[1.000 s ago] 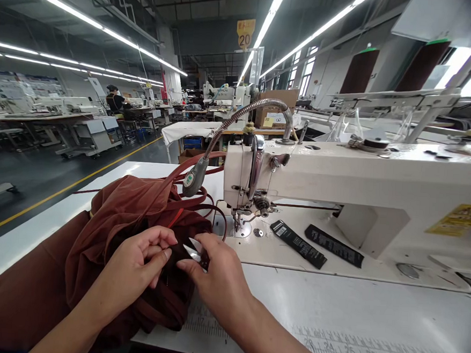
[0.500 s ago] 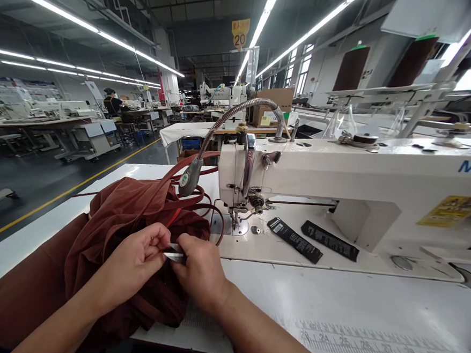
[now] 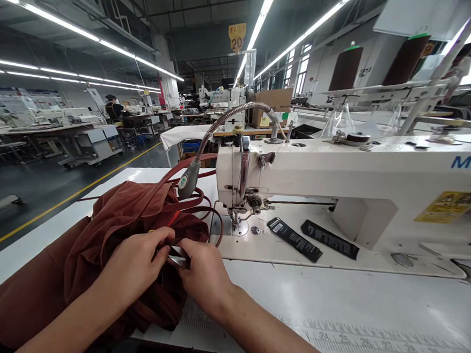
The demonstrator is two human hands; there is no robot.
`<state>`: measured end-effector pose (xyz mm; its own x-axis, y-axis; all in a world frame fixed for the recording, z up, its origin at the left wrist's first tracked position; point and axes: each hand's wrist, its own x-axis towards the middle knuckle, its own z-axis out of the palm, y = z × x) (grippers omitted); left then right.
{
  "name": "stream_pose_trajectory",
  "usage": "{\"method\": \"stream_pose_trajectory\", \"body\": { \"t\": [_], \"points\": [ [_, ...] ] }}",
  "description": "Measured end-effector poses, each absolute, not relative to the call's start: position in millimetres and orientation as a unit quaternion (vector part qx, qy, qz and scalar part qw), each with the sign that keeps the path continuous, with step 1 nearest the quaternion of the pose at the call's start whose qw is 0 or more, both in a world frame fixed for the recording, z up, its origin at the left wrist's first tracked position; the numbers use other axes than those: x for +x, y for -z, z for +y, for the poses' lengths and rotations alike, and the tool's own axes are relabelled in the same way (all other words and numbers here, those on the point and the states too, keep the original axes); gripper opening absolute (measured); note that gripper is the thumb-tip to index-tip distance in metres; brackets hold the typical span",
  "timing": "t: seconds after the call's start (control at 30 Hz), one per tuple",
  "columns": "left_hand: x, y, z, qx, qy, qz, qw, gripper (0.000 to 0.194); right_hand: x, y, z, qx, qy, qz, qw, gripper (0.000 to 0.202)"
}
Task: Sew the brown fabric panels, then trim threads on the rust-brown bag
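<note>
A heap of reddish-brown fabric [image 3: 124,206] with narrow straps [image 3: 179,167] lies on the table, left of the sewing machine's needle. Over its front part my left hand [image 3: 143,256] is closed in a pinch; what sits between the fingertips is hidden. My right hand [image 3: 207,271] grips small metal thread snips [image 3: 178,257], their blades pointing left at the left fingertips. A fine loose thread hangs below the blades against the dark folds.
The white sewing machine [image 3: 316,169] stands right of the hands, its gooseneck lamp [image 3: 189,178] above the fabric. Two black printed labels [image 3: 294,239] [image 3: 330,239] lie on the machine bed. A ruler scale [image 3: 345,337] marks the table front. Far left, a person [image 3: 113,109] sits.
My left hand has turned over slightly, its back now more upward, and its fingers have closed in nearer the snips. The right hand stays almost in place with the snips.
</note>
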<state>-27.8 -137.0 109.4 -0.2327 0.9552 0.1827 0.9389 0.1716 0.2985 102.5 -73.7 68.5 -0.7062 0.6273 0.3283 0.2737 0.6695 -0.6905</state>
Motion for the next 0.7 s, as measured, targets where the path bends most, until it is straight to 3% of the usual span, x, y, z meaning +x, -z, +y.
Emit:
{"method": "stream_pose_trajectory", "body": {
  "t": [0.17,0.27,0.53,0.7],
  "points": [
    [-33,-105,-127,0.607,-0.248,0.749,0.093,0.006,99,-73,-65,-0.262,-0.239,-0.898,0.259,0.010],
    [-34,-99,-126,0.592,-0.285,0.749,0.085,0.007,96,-73,-63,-0.268,-0.224,-0.897,0.272,0.006],
    [-33,-103,-134,0.591,-0.280,0.747,0.123,0.012,88,-67,-57,-0.291,-0.288,-0.864,0.293,0.002],
    [-33,-102,-139,0.575,-0.252,0.773,0.090,0.008,90,-59,-49,-0.288,-0.359,-0.834,0.305,0.011]
  ]
}}
